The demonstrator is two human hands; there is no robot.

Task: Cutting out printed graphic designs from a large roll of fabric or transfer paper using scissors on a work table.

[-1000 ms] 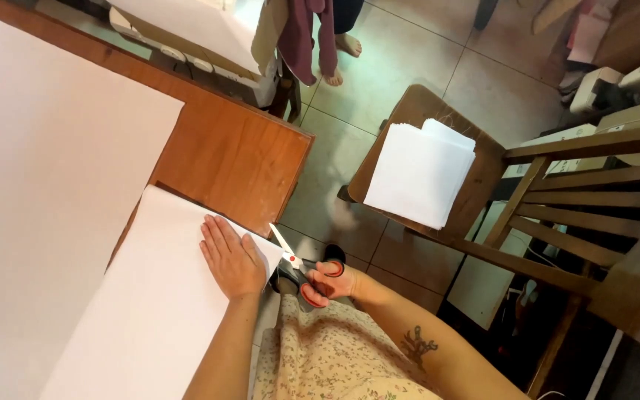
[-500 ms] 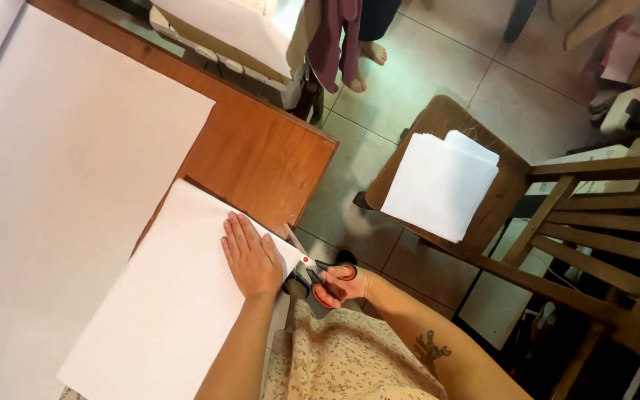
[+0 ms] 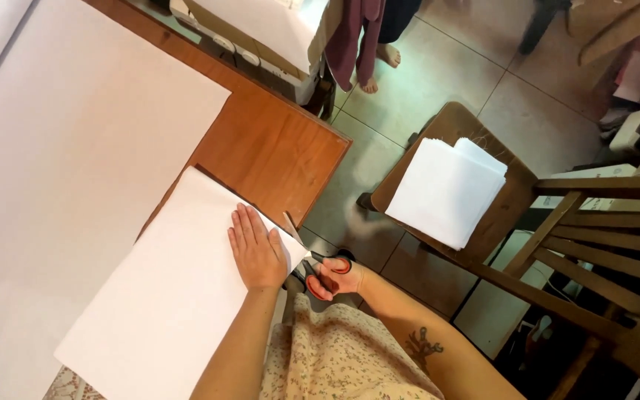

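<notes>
My left hand lies flat, fingers together, on the near right corner of a white sheet of paper that rests on the wooden table. My right hand grips the red handles of a pair of scissors. The blades point up and left along the sheet's right edge, right beside my left hand's thumb side. Whether the blades are cutting into the paper I cannot tell.
A much larger white sheet covers the table's left part. To the right stands a wooden chair with a stack of white sheets on its seat. Another person's bare feet stand on the tiled floor beyond the table.
The view has drifted a little; my left hand stays pressed on the sheet. The scissors stay at the paper's right edge with hardly any movement.
</notes>
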